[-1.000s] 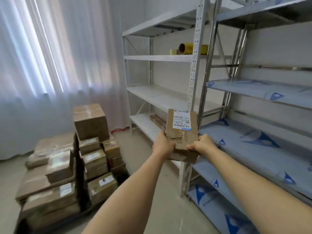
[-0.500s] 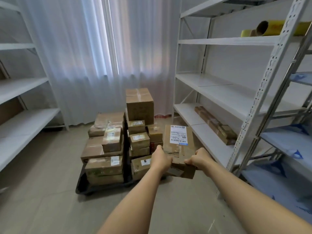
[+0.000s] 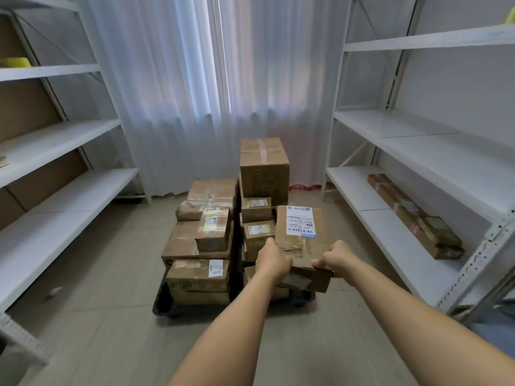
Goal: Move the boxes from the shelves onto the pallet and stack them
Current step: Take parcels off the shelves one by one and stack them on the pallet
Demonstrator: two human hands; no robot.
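Our left hand [image 3: 271, 257] and right hand [image 3: 335, 257] clamp the near corners of the box [image 3: 302, 240], held over the pallet [image 3: 167, 302]. Its stacks [image 3: 206, 232] look uneven; dropped off-centre, we think it could slide off.

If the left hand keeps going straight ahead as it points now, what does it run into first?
Likely the small labelled box stacked on the pallet, just beyond the left hand gripping the carried box; depth is unclear.

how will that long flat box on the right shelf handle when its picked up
The long flat box looks narrow, so it would probably want both hands spread apart. One-ended lifting may let it sag or swing. Its taped, worn surface suggests decent grip, not slipperiness.
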